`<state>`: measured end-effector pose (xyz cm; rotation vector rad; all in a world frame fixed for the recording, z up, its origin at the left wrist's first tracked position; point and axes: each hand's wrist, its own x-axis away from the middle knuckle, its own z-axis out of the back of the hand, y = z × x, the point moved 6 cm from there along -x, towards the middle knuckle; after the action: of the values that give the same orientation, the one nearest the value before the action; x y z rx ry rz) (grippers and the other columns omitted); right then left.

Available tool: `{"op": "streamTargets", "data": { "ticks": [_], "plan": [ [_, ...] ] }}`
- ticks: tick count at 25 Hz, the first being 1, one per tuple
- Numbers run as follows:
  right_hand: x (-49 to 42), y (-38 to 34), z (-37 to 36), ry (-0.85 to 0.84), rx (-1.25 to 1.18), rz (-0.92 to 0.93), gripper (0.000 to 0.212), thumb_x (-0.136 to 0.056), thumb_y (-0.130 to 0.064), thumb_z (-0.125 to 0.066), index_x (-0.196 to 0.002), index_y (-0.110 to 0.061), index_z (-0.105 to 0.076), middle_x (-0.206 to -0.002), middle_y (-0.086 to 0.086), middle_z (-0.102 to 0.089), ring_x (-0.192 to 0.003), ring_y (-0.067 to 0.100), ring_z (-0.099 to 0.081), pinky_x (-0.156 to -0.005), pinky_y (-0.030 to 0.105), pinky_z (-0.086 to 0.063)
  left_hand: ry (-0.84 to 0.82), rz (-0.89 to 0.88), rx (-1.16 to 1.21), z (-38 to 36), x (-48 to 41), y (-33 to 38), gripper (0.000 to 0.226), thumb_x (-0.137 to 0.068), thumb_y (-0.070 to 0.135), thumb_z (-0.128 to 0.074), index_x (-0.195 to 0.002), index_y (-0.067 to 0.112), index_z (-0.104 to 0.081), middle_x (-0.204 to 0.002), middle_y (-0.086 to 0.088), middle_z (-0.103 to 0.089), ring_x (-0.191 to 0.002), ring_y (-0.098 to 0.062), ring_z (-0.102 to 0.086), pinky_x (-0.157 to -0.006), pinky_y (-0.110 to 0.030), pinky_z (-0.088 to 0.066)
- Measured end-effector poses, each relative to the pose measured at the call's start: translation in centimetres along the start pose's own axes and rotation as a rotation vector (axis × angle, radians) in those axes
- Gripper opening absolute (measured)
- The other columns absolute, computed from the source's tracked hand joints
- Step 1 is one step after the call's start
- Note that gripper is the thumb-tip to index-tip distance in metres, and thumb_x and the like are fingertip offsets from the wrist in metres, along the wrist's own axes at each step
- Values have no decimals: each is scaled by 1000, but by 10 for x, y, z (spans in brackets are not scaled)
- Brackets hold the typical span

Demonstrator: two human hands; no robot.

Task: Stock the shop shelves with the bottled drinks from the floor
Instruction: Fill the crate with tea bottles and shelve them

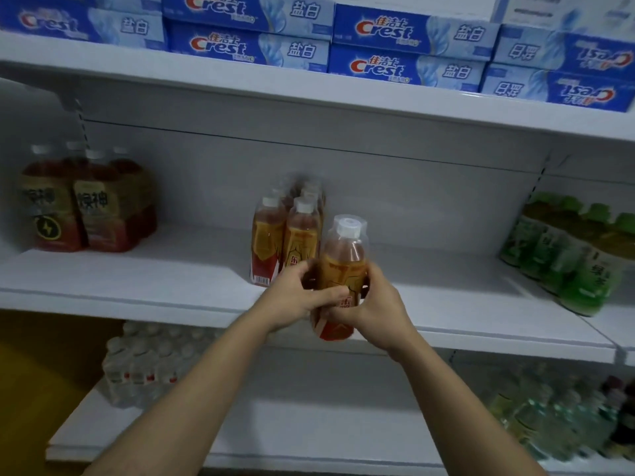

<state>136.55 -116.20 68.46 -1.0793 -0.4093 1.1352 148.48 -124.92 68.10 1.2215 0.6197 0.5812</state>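
Bottled drink (338,269), amber with a white cap, is gripped by left hand (299,297) and right hand (372,304) at the middle shelf (137,286) edge, not yet set down. Shelved pack (287,235) stands just behind; shelf space remains, so stocking appears partly done.

Only the person's arms and hands show. The left hand (294,297) and the right hand (376,305) are bare. The left forearm (192,389) and the right forearm (457,400) are bare too, from the wrists to the bottom edge of the view. Both arms look long and thin. The hands are a little blurry, so small marks cannot be seen.
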Motion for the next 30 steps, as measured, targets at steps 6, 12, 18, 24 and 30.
{"op": "streamTargets", "data": {
  "ticks": [6, 12, 18, 24, 30],
  "plan": [
    [-72, 21, -13, 295, -19, -151, 76, -59, -23, -94, -117, -27, -47, -101, -14, -62, -93, 7, -62, -80, 32, -57, 476, -246, -64, 98, -25, -6, 50, -75, 29, -81, -119, 28, -56, -111, 8, -62, -97, -8, -61, -86, -36, -55],
    [-147, 51, -11, 386, -33, -216, 72, -61, -13, -92, -115, -21, -45, -98, -4, -63, -91, 20, -65, -74, 37, -59, 476, -136, -376, 127, -80, -28, 130, -47, 60, -87, -147, 42, -7, -155, 15, -4, -147, -23, -10, -114, -54, -30],
    [-222, 86, -18, 342, 46, -231, 58, -80, -17, -78, -128, -14, -47, -110, 5, -62, -97, 23, -62, -82, 35, -53, 351, -443, -1113, 103, -119, 23, 130, -49, 95, -50, -145, 47, 24, -163, 2, 10, -149, -30, 15, -115, -66, -2],
    [-275, 105, -26, 268, 42, -196, 66, -81, -18, -78, -137, -14, -43, -120, 11, -62, -106, 29, -62, -89, 40, -54, 25, -334, -1274, 95, -146, 36, 116, -55, 91, -56, -149, 47, -2, -162, 12, -7, -148, -19, -3, -115, -47, -23],
    [-302, 120, -24, 236, 81, -204, 72, -81, -16, -78, -143, -17, -42, -124, 15, -63, -110, 35, -60, -81, 32, -50, 102, -336, -1210, 96, -142, 32, 116, -49, 95, -47, -149, 46, -16, -149, 12, -38, -139, -14, -20, -109, -37, -33]
  ]
}}
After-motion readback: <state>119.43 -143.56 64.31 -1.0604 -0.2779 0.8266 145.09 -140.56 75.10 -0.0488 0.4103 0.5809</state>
